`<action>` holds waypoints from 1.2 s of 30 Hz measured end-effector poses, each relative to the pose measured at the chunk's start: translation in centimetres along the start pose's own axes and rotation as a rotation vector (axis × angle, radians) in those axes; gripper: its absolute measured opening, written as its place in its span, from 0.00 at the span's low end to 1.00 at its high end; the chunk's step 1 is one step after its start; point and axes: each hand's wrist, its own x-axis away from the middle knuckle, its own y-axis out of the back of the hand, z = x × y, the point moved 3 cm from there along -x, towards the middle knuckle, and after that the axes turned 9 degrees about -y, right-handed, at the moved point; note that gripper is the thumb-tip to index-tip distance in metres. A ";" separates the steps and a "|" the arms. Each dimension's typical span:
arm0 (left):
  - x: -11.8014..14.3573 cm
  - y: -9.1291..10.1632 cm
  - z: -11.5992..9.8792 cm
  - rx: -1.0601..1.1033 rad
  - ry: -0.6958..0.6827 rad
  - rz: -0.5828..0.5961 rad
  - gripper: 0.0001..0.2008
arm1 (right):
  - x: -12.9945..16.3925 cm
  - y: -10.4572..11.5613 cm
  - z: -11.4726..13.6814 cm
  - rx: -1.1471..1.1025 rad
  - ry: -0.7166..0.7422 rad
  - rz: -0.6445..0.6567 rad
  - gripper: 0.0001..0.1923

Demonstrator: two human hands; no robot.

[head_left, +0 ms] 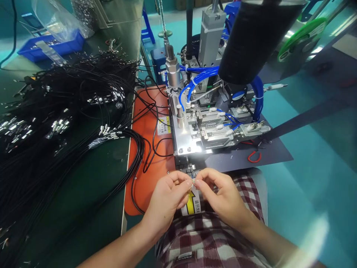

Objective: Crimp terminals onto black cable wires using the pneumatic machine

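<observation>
My left hand (171, 191) is closed in a pinch, thumb against fingers, in front of the machine's lower edge. Opposite it, my right hand (223, 191) pinches too, its fingertips almost touching those of the left. Between the fingertips show the ends of tiny wires (193, 181), with specks of green, blue and white; the fingers cover most of them. Just beyond the fingertips is a small metal fixture (191, 167) of the machine (214, 126). Below the hands lies a label with a yellow arrow (190, 204).
Black cables (136, 149) with metal ends are heaped on the dark green table (106, 227) at left, some crossing the orange plate (154, 163). A blue tray (51, 46) stands far left. Red-handled pliers (254, 156) lie right of the machine. A black cylinder (245, 41) hangs above.
</observation>
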 end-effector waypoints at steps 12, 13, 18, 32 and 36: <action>0.3 0.3 -1.2 -0.265 -0.453 0.036 0.03 | -0.1 -0.2 -0.3 -0.371 -0.222 0.232 0.16; 0.3 0.3 -1.3 -0.285 -0.488 0.049 0.04 | -0.1 -0.2 -0.4 -0.377 -0.222 0.247 0.16; -0.2 0.2 -1.5 -0.271 -0.222 0.204 0.03 | -0.3 0.1 -1.0 -0.358 -0.264 0.208 0.15; -1.2 1.2 -1.5 -1.320 -1.077 0.184 0.14 | -3.6 1.3 -1.9 -0.223 -0.218 0.143 0.14; -1.6 1.3 -1.4 -1.435 -1.191 0.202 0.15 | -4.2 1.3 -2.6 -0.200 -0.221 0.159 0.15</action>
